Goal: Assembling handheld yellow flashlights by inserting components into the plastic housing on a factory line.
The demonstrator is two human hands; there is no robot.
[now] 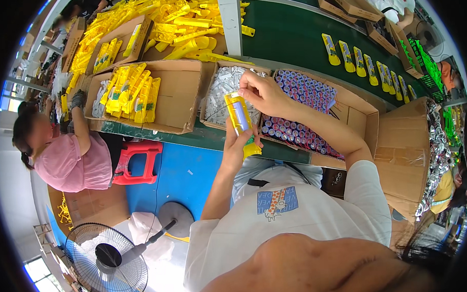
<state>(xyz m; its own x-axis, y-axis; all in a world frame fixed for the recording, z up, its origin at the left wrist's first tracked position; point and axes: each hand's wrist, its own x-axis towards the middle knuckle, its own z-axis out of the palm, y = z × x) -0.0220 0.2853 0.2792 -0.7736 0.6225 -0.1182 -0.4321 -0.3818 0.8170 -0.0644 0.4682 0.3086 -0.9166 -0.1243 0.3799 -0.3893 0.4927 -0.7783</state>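
My left hand point(238, 146) is closed around the lower part of a yellow plastic housing point(231, 109), held up over the table's near edge. A blue-violet cylindrical battery point(241, 118) lies in the housing's open hollow. At the housing's upper end, the fingertips of my right hand point(265, 95) are pinched together; what they hold, if anything, is too small to make out. Behind my hands is a carton of small whitish plastic pieces point(224, 89). Right of it, partly under my right forearm, a carton holds many upright and lying batteries point(298, 84).
A carton point(178, 96) of yellow housings stands left, before a large yellow heap point(183, 19). Several filled housings point(344, 57) line the green belt point(286, 33). A co-worker in pink point(64, 162) works at left, near a red stool point(141, 159) and a fan point(107, 256).
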